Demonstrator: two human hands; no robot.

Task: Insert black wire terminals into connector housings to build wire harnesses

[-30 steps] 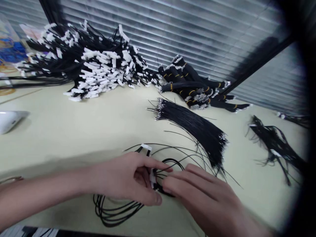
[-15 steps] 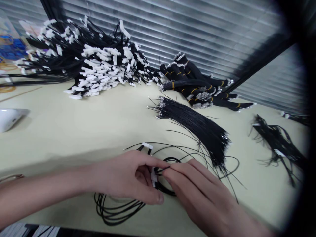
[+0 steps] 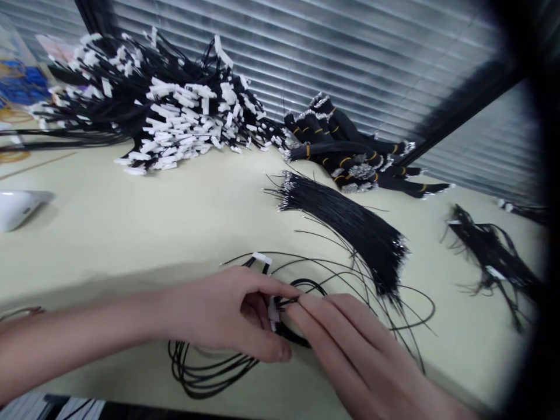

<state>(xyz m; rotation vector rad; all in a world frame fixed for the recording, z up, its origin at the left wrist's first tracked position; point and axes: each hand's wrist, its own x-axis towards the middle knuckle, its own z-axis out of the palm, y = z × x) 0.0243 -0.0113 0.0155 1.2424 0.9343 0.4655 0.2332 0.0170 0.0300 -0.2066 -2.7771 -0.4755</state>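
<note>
My left hand is curled round a white connector with black wires in it, its thumb and forefinger on either side. Fingers of my right hand are pinched together at a thin black wire beside the connector; their tips are partly hidden. Looped black wires hang out below my left wrist and more curve behind my fingers. A second white connector lies just beyond my left hand. Behind my right hand lies a loose bundle of black wires with bare metal ends.
At the back left is a big heap of black cables with white connectors. Wire bundles tied with yellow bands lie right of it. More dark cables are at the far right, and a white rounded case at the left.
My right hand has shifted slightly, its fingertips moving a little left toward the connector. Loose wire near my right hand has swung out to the right. My left hand is nearly unmoved.
</note>
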